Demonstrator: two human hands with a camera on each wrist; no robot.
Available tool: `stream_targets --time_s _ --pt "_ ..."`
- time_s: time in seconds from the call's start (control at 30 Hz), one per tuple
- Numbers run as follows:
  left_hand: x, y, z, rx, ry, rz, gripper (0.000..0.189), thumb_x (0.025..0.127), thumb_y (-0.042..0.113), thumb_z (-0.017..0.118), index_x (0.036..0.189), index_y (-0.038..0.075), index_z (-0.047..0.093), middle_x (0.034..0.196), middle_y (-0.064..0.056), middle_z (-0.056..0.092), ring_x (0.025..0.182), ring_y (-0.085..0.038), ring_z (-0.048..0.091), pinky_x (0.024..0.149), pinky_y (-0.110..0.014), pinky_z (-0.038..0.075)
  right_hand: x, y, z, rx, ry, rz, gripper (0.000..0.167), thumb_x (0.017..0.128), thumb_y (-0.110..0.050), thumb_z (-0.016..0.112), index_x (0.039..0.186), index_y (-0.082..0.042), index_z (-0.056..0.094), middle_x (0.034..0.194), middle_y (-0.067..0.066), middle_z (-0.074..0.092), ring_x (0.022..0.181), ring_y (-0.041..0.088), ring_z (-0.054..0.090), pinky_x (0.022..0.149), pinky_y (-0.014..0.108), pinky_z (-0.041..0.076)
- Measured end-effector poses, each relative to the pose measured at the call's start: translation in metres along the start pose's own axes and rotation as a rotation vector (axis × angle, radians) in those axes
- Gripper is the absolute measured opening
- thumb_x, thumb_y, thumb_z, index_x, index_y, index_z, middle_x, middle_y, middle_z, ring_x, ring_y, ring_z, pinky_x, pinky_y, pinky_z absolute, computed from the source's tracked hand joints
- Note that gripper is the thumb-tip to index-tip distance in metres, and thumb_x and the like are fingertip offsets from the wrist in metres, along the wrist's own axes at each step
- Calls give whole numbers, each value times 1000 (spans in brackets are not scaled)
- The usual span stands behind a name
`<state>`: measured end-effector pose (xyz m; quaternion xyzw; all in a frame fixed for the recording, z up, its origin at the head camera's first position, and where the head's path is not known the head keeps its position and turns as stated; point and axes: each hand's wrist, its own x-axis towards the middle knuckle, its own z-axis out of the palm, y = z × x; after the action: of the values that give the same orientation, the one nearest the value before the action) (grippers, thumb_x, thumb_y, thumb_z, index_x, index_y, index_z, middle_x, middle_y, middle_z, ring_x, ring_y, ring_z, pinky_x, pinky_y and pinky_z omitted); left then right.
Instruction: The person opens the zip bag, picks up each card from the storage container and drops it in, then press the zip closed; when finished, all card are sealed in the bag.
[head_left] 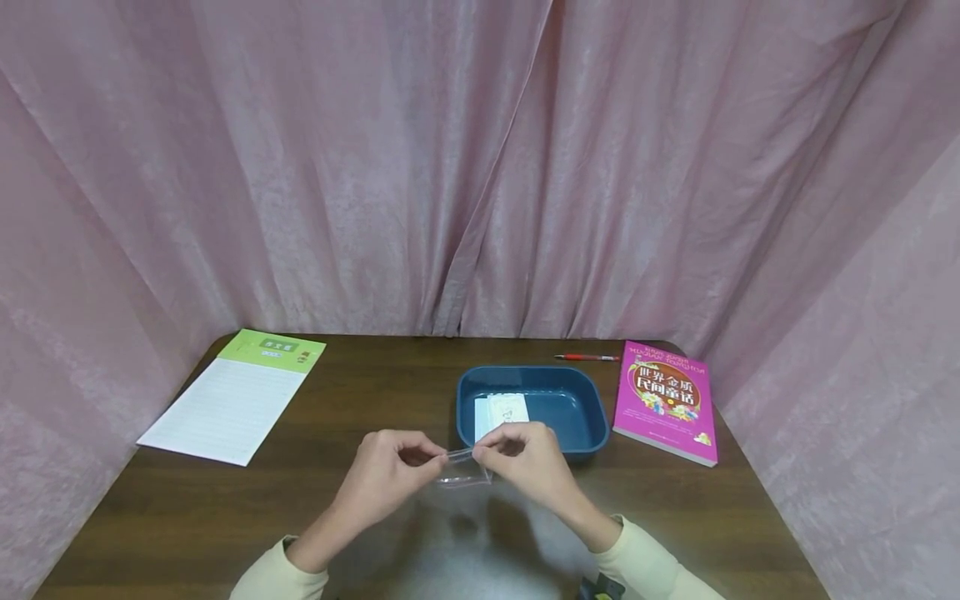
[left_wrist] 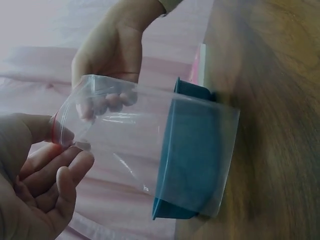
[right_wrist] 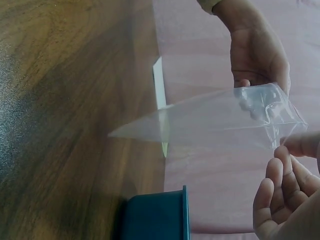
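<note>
A clear zip-lock plastic bag hangs between the two hands above the near part of the table. My left hand pinches one side of its top edge between thumb and fingers. The opposite side of that edge is pinched by my right hand. In the left wrist view a red line runs along the bag's mouth, and nothing shows inside the bag. Just behind the hands stands a blue plastic basin. White cards or papers lie in its left part, one with a line drawing, partly hidden by my right hand.
On the left lies a lined writing pad with a green header. A pink book rests at the right, and a red pen lies behind the basin. Pink curtains surround the wooden table. A dark object shows at the bottom edge.
</note>
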<state>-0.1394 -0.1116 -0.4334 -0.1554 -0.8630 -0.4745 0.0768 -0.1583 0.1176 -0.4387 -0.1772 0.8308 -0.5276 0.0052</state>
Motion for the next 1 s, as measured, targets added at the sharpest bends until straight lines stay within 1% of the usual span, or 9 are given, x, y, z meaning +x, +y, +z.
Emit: stream_targets --time_s 0.13,0.2,0.27,0.33,0.5,0.63,0.8,1.0 --pt "0 2 1 64 67 0 14 78 12 81 75 25 78 69 19 71 61 2 62 57 -22 50 1 0 -1 15 -24 -17 8 88 -22 81 91 -15 81 81 -4 75 70 10 67 65 26 55" --pt "1 2 1 109 109 -7 17 76 13 82 72 28 77 67 21 70 61 3 60 58 -22 49 1 -1 -2 37 -39 -27 12 89 -22 79 96 -12 80 84 -1 76 70 9 67 65 26 55" --pt "2 1 1 141 143 -18 19 75 13 82 70 31 76 66 21 69 61 4 60 58 -23 48 1 -2 -3 55 -38 -39 16 91 -22 77 100 -9 80 86 2 76 71 8 67 65 25 55" --pt "4 0 1 164 166 -29 19 75 14 82 70 31 75 66 21 69 61 3 60 59 -23 48 1 -2 -5 67 -25 -40 18 92 -21 76 102 -7 80 86 4 76 71 7 66 65 24 54" --pt "4 -1 0 194 194 -36 16 74 15 80 71 30 75 66 20 69 63 1 60 60 -25 47 1 1 -15 54 17 -32 16 92 -19 75 103 -8 79 84 4 74 70 7 65 62 23 52" --pt "5 -3 0 185 215 -35 15 74 16 80 70 30 75 66 19 69 62 -1 59 60 -25 46 3 6 -25 27 56 -33 13 91 -18 76 102 -11 80 87 3 75 70 8 65 62 23 51" --pt "6 -6 0 167 236 -44 15 74 15 79 69 29 75 65 19 69 61 -1 60 59 -25 47 8 17 -37 0 89 -52 15 92 -19 77 104 -12 79 94 3 77 76 9 67 69 25 54" --pt "7 -9 -1 145 230 -60 13 75 14 80 68 24 75 64 16 70 59 -2 60 58 -24 48 19 37 -53 -45 94 -78 18 93 -21 76 110 -14 78 101 1 77 86 11 70 76 27 57"
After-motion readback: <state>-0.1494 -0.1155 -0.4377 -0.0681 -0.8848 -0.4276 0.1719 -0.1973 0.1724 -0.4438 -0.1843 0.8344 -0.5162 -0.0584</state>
